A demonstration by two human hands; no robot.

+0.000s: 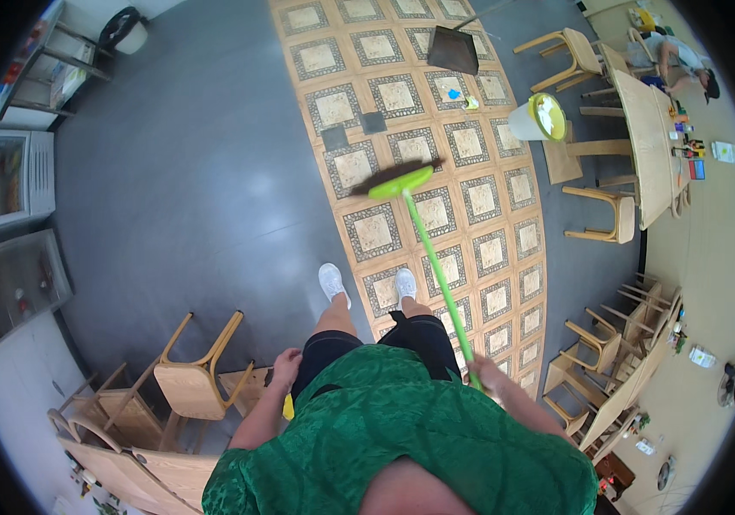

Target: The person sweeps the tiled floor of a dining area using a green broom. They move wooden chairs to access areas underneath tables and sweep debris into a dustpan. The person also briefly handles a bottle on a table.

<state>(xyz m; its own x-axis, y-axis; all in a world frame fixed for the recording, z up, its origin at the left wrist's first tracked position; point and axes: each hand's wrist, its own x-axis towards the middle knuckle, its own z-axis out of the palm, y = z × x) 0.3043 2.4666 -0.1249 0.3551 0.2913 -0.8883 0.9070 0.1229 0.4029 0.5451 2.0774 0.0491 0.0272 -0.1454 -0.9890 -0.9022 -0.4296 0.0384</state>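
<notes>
My right hand (486, 374) is closed round the upper end of a lime-green broom handle (438, 270), beside my right hip. The broom's green head (401, 183) with dark bristles rests on the patterned tile floor (382, 234), ahead of my feet. My left hand (286, 367) hangs at my left thigh with fingers loosely apart and nothing visible in it. Beyond the broom lie a blue scrap (454, 93) and a pale yellowish scrap (471, 103). A dark long-handled dustpan (453, 51) stands farther ahead.
A white bucket with a yellow rim (554, 116) stands ahead right, near a wooden table (642, 129) with chairs, where another person (685, 64) sits. A wooden chair (189, 390) is behind left. Glass-fronted coolers (20, 279) and a bin (131, 39) line the left.
</notes>
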